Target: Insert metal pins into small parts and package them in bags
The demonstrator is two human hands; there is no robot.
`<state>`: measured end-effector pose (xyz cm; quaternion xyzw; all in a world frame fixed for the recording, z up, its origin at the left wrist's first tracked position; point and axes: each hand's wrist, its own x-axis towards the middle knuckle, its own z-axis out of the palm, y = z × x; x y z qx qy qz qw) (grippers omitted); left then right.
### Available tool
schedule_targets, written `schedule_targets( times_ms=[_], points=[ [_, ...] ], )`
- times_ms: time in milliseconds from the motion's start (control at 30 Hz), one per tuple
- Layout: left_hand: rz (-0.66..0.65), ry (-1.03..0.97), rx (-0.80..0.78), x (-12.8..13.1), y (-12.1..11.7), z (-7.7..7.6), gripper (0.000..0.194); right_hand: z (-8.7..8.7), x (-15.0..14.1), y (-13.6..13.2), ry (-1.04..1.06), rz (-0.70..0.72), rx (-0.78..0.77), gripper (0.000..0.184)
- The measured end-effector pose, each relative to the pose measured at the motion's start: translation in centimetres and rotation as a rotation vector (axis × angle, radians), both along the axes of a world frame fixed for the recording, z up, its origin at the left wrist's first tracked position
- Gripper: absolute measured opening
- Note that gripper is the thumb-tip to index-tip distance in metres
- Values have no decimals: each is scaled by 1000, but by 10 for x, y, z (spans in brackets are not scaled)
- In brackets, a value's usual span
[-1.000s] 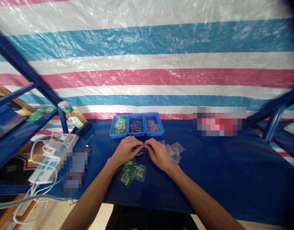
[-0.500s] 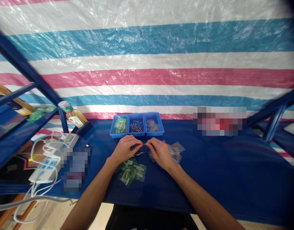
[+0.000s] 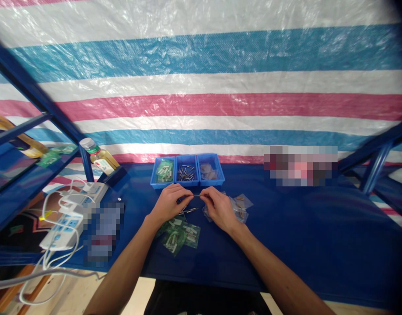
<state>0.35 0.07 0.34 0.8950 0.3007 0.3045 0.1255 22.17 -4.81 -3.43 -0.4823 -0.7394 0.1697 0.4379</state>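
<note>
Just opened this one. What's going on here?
A person's left hand and right hand pinch a thin piece between them over a blue table. Small metal pieces lie by the left hand, green packets nearer the person, and clear bags beside the right hand. Beyond the hands, three blue bins stand in a row, holding more small items.

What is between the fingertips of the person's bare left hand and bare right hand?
In the head view, a thin rod-like piece bridges the gap between the left hand and the right hand; its material cannot be told.
</note>
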Motion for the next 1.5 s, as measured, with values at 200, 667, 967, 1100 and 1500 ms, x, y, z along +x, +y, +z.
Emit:
schedule_targets(
  times_ms=[200, 667, 967, 1100, 1500],
  points=[
    [35, -9, 5, 0, 1, -2, 13, -2, 0, 0, 9, -32, -11, 16],
    [608, -87, -40, -1, 8, -10, 18, -3, 0, 1, -13, -70, -42, 20],
    [517, -143, 42, -7, 13, -17, 25, 0, -3, 1, -287, 181, 0, 8],
    [434, -153, 26, -9, 13, -20, 25, -2, -4, -1, -375, 192, -9, 6],
    [252, -83, -19, -4, 9, -14, 24, -4, -6, 0, -460, 159, -3, 6]
  ],
)
